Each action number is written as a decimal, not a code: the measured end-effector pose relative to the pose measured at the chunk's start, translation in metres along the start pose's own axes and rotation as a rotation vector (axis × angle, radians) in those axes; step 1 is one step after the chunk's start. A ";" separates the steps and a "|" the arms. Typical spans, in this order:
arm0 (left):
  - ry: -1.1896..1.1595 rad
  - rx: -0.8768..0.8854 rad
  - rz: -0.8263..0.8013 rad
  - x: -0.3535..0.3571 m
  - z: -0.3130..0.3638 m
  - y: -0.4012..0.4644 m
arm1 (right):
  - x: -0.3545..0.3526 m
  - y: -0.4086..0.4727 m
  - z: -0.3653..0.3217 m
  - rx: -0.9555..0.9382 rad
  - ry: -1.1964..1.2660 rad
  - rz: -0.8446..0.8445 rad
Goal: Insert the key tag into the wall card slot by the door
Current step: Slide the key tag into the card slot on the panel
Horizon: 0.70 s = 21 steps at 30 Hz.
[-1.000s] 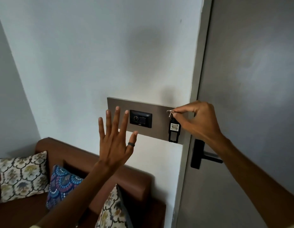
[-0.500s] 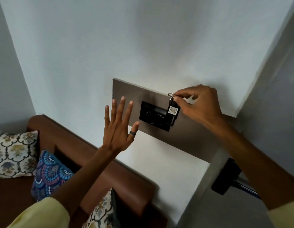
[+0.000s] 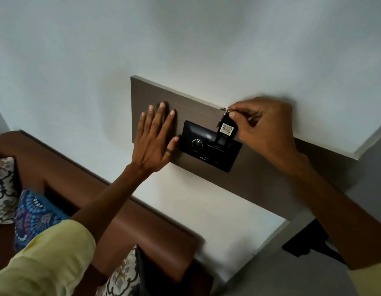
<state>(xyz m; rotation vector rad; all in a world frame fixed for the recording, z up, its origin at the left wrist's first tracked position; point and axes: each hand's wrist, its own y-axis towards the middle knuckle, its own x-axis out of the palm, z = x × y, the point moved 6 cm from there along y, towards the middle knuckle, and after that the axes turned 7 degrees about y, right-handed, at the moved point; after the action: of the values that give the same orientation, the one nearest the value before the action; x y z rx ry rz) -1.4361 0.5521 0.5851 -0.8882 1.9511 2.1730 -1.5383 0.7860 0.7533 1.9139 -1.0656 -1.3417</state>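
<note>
A black key tag [image 3: 225, 130] with a small pale sticker hangs from a metal ring pinched by my right hand [image 3: 264, 127]. The tag's lower end sits at the top of the black wall card slot unit [image 3: 208, 149], which is mounted on a brown wooden panel [image 3: 270, 167]. How far the tag is inside the slot I cannot tell. My left hand [image 3: 155, 142] is spread flat against the panel just left of the unit, with a dark ring on the thumb.
A brown sofa [image 3: 125, 214] with patterned cushions [image 3: 33, 218] stands below the panel at the left. The grey door [image 3: 313, 280] and its black handle [image 3: 309, 242] are at the lower right. White wall surrounds the panel.
My right hand brought the key tag down onto the top of the card slot unit. My left hand moved forward and now rests flat on the panel. The camera came closer and tilted.
</note>
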 end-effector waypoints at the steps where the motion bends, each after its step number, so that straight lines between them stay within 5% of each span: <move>1: -0.008 0.006 0.007 0.005 -0.001 0.002 | 0.003 -0.002 0.002 0.008 -0.002 -0.005; 9: -0.040 0.035 0.093 0.026 -0.001 0.009 | 0.014 -0.018 0.011 0.106 0.057 0.038; 21: -0.052 0.036 0.062 0.021 0.000 0.009 | 0.021 -0.023 -0.006 -0.052 -0.099 0.057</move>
<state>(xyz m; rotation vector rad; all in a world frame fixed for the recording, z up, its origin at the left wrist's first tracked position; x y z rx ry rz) -1.4578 0.5434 0.5833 -0.7674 2.0128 2.1629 -1.5221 0.7805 0.7268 1.7824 -1.1135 -1.4313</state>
